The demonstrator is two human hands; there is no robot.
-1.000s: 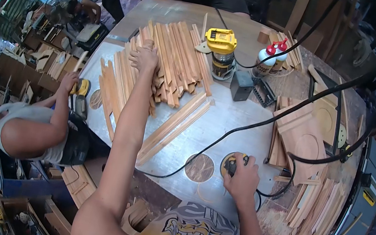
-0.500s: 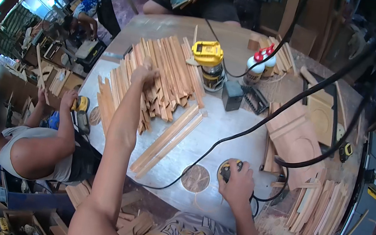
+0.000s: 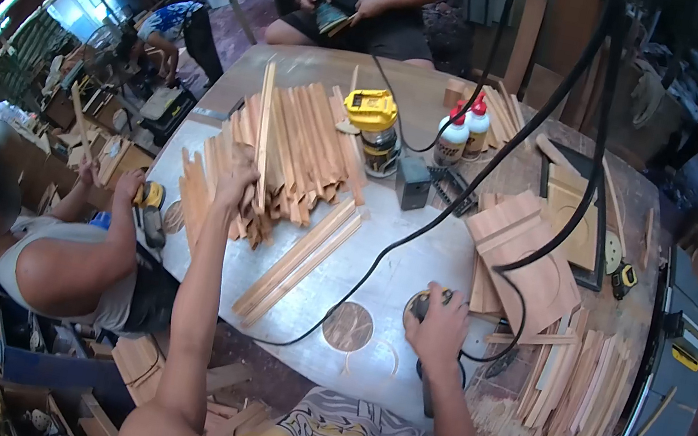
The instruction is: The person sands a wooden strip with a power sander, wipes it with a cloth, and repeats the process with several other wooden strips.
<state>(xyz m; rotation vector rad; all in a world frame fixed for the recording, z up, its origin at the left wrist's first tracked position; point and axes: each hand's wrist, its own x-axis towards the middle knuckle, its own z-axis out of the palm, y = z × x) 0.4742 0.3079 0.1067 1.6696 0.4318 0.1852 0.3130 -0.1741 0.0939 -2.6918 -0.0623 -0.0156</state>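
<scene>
On the round grey worktable (image 3: 420,240), as seen from beside the seated person in the yellow printed shirt:

1. Left hand (image 3: 236,181): clenched around the lower end of a long thin pale wooden strip (image 3: 264,114). The strip stands nearly upright, its top end raised above the heap.
2. Heap of reddish-brown wooden strips (image 3: 311,141): loosely stacked on the far left part of the table, directly under and behind the held strip.
3. Two long moulded wooden lengths (image 3: 300,258): lying side by side on the bare top, just beside the near edge of the heap.
4. Right hand (image 3: 440,325): closed down over a small yellow-and-black power tool (image 3: 419,303) near the table's near edge. Most of the tool is hidden under the palm.
5. Black power cord (image 3: 380,256): lying across the tabletop and rising out of view at the top.
6. Round wooden disc set into the tabletop (image 3: 348,326): just left of the right hand.
7. Yellow-capped router (image 3: 372,124): upright at the far side, beside the heap.
8. Two white glue bottles with red caps (image 3: 463,134): upright, right of the router.
9. Carved wooden panels (image 3: 528,264): stacked at the right.
10. Co-worker in a pale sleeveless top (image 3: 70,262): at the table's left edge.
</scene>
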